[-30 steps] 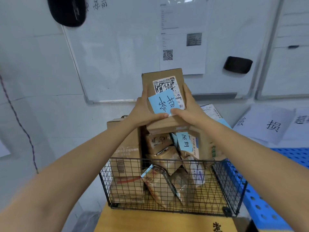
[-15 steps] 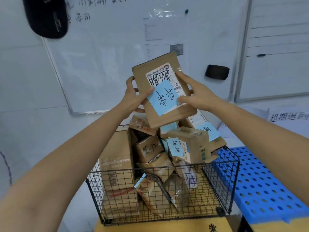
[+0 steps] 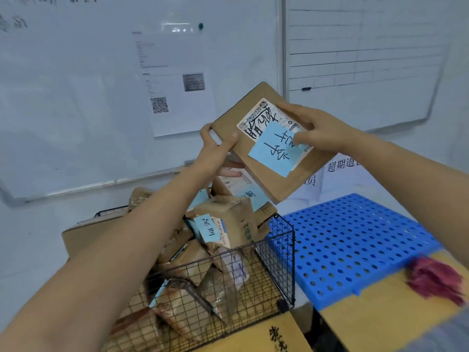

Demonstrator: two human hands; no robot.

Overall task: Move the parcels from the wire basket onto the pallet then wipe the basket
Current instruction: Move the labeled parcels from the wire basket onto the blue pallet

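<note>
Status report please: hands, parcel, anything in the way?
Left hand, right hand grip flat parcel above wire basket. Blue pallet to the right. No obstacle seen.

On the wall ahead we see a large whiteboard (image 3: 76, 110) with a printed sheet (image 3: 177, 85) pinned by a green magnet (image 3: 201, 26); the sheet carries a QR code (image 3: 159, 105). Just to its right hangs a second whiteboard (image 3: 368, 59), ruled in lines, with a black marker (image 3: 306, 88) stuck on it. Below that we make out a white paper sign (image 3: 340, 171) with dark characters.
</note>
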